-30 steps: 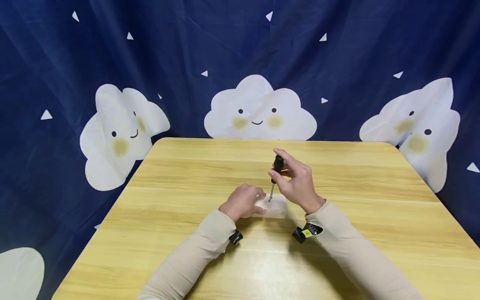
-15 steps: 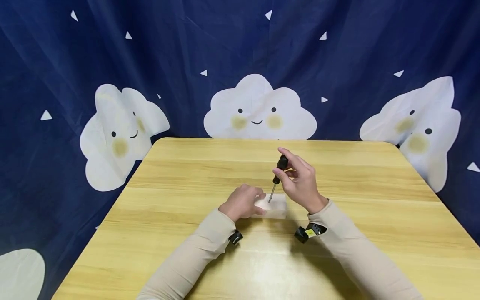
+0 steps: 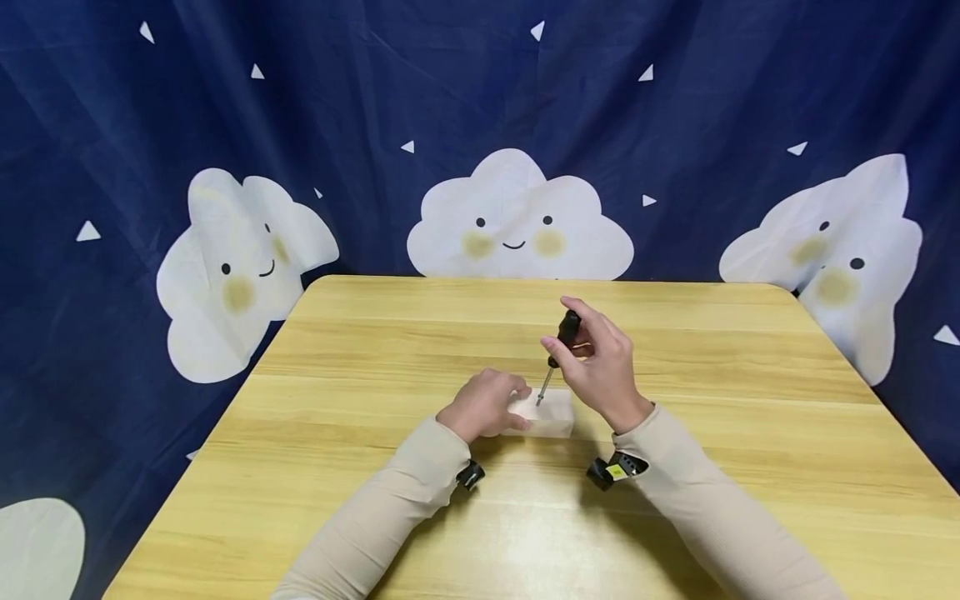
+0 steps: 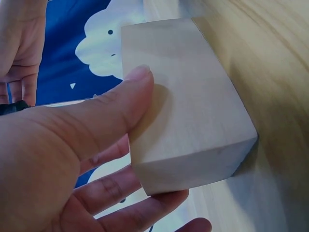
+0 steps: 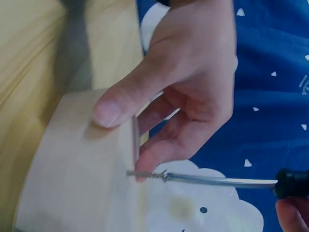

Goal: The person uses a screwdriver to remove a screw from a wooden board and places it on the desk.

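Observation:
A pale wooden block (image 3: 553, 421) lies on the table. My left hand (image 3: 486, 405) grips its left end, with the thumb on the near face and the fingers round the far side, as the left wrist view shows. In my right hand (image 3: 604, 367) is a screwdriver with a black handle (image 3: 568, 330), held between thumb and fingers. Its metal shaft (image 5: 219, 181) leans down to the left. At its tip stands a threaded screw (image 5: 147, 174), whose point meets the top of the block. How deep the point sits cannot be told.
The wooden table (image 3: 360, 333) stretches out around both hands. Behind its far edge hangs a dark blue curtain (image 3: 360, 100) printed with white clouds and triangles. Black wrist straps (image 3: 617, 471) sit over the beige sleeves.
The right hand has shifted slightly to the right, and the screwdriver's handle leans further right. Its thumb has slid a little along the handle. Left hand and block stay put.

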`<state>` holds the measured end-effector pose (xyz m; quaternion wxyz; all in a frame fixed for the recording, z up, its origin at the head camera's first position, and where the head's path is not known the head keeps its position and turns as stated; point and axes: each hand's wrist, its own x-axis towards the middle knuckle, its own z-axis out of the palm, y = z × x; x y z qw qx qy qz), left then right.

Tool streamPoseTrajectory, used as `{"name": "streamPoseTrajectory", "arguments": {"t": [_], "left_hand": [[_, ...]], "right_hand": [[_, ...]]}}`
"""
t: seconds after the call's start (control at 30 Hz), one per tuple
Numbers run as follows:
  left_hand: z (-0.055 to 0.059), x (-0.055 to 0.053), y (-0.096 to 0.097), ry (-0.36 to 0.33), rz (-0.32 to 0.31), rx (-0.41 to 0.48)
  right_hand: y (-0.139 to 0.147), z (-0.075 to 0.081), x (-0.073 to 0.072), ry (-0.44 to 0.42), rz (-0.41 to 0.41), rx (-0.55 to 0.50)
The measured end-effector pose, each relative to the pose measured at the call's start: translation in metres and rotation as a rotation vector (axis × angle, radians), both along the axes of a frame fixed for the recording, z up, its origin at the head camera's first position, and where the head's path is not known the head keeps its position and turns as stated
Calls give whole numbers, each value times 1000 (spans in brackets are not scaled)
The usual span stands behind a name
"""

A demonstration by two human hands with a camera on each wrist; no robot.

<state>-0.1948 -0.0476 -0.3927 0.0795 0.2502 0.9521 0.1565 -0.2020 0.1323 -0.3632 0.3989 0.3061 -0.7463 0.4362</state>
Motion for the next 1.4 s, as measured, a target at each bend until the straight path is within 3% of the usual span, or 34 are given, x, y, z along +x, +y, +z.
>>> {"name": "streamPoseTrajectory", "arguments": {"t": [0.4, 0.63, 0.73, 0.9, 1.13, 1.4], "left_hand": [[2, 1, 1, 0, -4, 1], [2, 2, 2, 1, -14, 3], [2, 2, 1, -1, -9, 0], [2, 3, 0, -15, 0, -4], [2, 4, 0, -8, 2, -1], [1, 3, 1, -12, -1, 1]], "right_hand": [[0, 5, 2, -69, 135, -1], [-3, 6, 5, -22, -1, 23], [-4, 7, 6, -2, -24, 20], [-3, 6, 7, 12, -8, 27], [1, 4, 5, 15, 79, 44], [-4, 3, 8, -42, 32, -30]]}}
